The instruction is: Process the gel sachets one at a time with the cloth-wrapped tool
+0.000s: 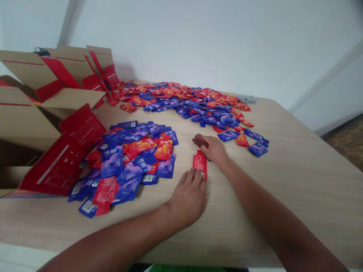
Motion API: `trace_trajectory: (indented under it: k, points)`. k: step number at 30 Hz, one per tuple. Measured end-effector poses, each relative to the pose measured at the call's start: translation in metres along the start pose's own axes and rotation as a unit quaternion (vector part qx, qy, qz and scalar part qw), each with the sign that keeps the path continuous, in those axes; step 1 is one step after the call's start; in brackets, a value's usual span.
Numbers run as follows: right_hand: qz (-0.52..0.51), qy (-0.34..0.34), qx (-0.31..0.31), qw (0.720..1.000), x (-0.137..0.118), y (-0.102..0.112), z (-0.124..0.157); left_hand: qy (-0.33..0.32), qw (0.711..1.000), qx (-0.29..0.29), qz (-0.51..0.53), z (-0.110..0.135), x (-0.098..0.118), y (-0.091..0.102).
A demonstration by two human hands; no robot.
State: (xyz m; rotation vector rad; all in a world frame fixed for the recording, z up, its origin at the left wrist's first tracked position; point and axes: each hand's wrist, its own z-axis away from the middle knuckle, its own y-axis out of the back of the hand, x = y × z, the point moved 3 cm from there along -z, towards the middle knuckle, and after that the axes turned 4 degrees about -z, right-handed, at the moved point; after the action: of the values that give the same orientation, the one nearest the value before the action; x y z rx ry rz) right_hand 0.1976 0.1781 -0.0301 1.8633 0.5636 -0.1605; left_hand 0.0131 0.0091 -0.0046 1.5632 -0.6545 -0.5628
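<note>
Steadying the red pouch (199,160) with one hand, cloth in the other

So the left hand (191,197) has its fingers laid over the near end of the pouch, which lies flat on the table (283,189), white print showing, its long side running away from the body. Thumb's hidden, so I can't tell if that's a proper pinch or just fingers pressing down. The right hand (214,150) is closed around a bunched brown cloth (199,140) (looks like cloth, anyway), just past the pouch's far end.

My take on doing this well: put light pressure on that near edge, enough to stop sliding, and don't squash the middle, since a filled pouch would probably bulge or skid. Tuck the cloth into a flat pad so no loose corner drags, and stroke from the held end outward, so the pouch pulls straight instead of buckling. I'd also give the pile of pouches (136,166) on the left some room, it could slump into the work spot
</note>
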Motion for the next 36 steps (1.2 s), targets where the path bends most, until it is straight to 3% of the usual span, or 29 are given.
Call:
trace_trajectory:
  k: [7, 11, 14, 18, 22, 27, 36]
  points:
    - [0.001, -0.008, -0.026, 1.0, -0.007, 0.02, -0.008, 0.002, 1.0, 0.01, 0.004, 0.0, -0.001, 0.0]
    - [-0.032, 0.036, 0.016, 0.999, -0.036, 0.043, 0.017, 0.002, 1.0, 0.017, 0.003, 0.0, 0.0, -0.002]
    - [-0.065, 0.089, 0.014, 0.994, -0.061, 0.056, 0.044, 0.004, 1.0, 0.021, 0.003, -0.001, 0.0, -0.001]
    - [-0.109, 0.088, 0.019, 0.99, -0.073, 0.059, 0.069, 0.0, 1.0, 0.018, 0.011, -0.001, 0.0, 0.0]
    - [-0.137, 0.109, -0.059, 0.983, -0.066, 0.035, 0.074, 0.008, 1.0, 0.022, 0.018, -0.001, 0.0, 0.0]
    - [-0.125, 0.088, -0.045, 0.987, -0.044, 0.014, 0.057, 0.01, 1.0, 0.016, 0.005, -0.001, 0.0, 0.0]
    - [-0.049, 0.021, -0.014, 0.998, 0.004, 0.005, 0.007, 0.005, 1.0, 0.005, 0.011, -0.001, 0.001, 0.001]
